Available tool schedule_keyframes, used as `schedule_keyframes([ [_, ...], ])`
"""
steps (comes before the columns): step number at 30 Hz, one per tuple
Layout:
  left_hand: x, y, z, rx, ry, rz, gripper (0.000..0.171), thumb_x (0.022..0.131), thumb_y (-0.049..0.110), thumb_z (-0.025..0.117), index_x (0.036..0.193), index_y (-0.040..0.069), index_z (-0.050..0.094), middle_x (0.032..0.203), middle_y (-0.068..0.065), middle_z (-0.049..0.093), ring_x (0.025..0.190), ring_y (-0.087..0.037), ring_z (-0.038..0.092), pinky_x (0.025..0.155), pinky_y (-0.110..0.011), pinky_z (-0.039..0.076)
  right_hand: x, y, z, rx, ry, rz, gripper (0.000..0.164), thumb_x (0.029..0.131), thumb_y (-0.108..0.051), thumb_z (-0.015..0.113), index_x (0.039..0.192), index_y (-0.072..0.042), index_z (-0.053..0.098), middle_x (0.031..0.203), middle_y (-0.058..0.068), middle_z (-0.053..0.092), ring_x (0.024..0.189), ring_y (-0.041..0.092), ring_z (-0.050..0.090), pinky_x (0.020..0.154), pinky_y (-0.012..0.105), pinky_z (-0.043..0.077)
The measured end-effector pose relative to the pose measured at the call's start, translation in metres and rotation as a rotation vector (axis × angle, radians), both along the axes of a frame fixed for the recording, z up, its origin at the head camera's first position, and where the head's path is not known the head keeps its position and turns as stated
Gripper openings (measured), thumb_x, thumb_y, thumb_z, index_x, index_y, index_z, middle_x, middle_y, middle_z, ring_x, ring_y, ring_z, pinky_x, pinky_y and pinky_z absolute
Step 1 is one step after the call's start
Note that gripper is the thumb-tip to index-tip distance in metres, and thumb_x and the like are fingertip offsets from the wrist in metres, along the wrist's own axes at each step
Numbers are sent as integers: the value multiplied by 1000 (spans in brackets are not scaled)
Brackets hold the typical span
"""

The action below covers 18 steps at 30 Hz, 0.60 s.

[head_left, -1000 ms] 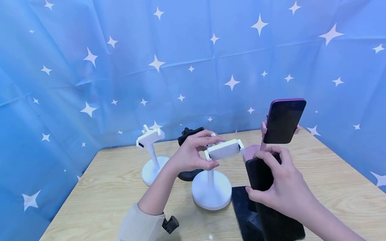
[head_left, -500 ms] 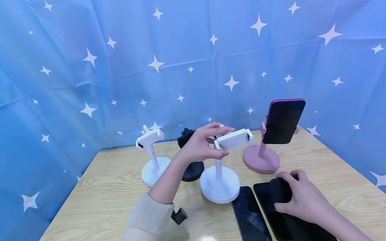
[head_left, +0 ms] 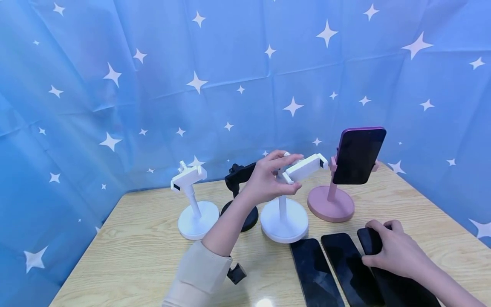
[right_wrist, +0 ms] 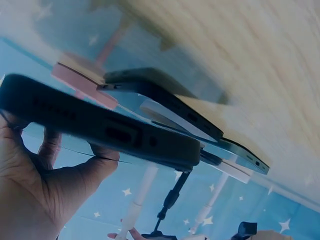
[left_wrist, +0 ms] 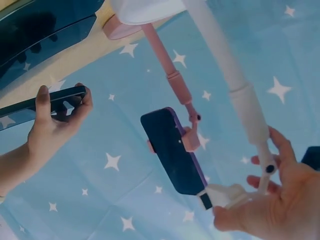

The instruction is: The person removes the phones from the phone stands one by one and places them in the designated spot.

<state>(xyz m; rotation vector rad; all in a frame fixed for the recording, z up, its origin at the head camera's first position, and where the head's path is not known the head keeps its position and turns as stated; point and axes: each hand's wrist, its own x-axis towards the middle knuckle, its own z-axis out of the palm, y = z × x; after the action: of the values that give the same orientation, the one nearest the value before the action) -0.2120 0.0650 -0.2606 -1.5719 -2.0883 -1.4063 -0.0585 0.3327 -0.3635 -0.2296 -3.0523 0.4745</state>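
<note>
Head view: we take the pink stand (head_left: 330, 205) as landmark. Wood grain shows between its round base and the table's (head_left: 126, 256) right edge. Left of it, the left hand (head_left: 266, 181) grips the clamp of the smooth white stand (head_left: 284, 221). In front and to its right, the right hand (head_left: 400, 251) pinches the black phone (head_left: 402, 288); two glossy phones (head_left: 318, 273) lie nearer its front. Versus the earlier frame, the white stand sits farther back; the black phone has shifted right.

Left wrist: we see thumb and fingers about the clamp.

Right wrist: rounded phone edge, oval port.
</note>
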Motion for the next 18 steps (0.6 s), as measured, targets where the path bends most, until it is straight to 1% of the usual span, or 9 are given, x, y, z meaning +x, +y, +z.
schedule_keyframes([
  [1, 0, 2, -1, 7, 12, 14, 52, 73, 8, 73, 123, 8, 58, 115, -9, 52, 95, -19, 50, 70, -24, 50, 0, 1, -1, 2, 3, 0, 79, 59, -41, 79, 118, 1, 47, 103, 39, 34, 62, 26, 49, 50, 38, 42],
  [4, -2, 8, -4, 21, 57, 47, 52, 72, 9, 74, 122, 8, 59, 115, -11, 52, 95, -21, 50, 70, -29, 52, -1, 2, -2, 10, 21, -1, 78, 58, -40, 79, 116, 1, 47, 103, 40, 33, 63, 28, 50, 51, 40, 43],
  [8, -5, 15, -9, 29, 122, 82, 52, 71, 10, 75, 121, 7, 60, 113, -12, 52, 95, -22, 50, 70, -22, 49, -2, 6, -4, 13, 27, -2, 79, 57, -41, 80, 116, 0, 47, 102, 40, 34, 61, 27, 50, 51, 40, 42],
  [11, -7, 18, -12, 13, 161, 103, 52, 72, 12, 75, 121, 8, 59, 113, -12, 52, 94, -22, 51, 70, -15, 44, -3, 9, -7, 12, 14, -1, 80, 57, -42, 79, 117, 0, 46, 102, 40, 33, 61, 27, 50, 51, 39, 42],
  [16, -10, 22, -17, -17, 232, 131, 52, 73, 14, 75, 122, 8, 59, 113, -13, 52, 93, -21, 52, 69, -14, 44, -6, 11, -8, 11, 4, 3, 78, 57, -40, 79, 116, 0, 47, 101, 39, 34, 63, 27, 49, 52, 38, 42],
  [18, -12, 24, -18, -18, 244, 140, 52, 73, 14, 74, 122, 8, 58, 114, -13, 52, 93, -21, 53, 70, -15, 45, -8, 11, -8, 5, 2, 7, 77, 57, -38, 79, 115, 0, 48, 101, 39, 34, 64, 27, 49, 52, 37, 42],
])
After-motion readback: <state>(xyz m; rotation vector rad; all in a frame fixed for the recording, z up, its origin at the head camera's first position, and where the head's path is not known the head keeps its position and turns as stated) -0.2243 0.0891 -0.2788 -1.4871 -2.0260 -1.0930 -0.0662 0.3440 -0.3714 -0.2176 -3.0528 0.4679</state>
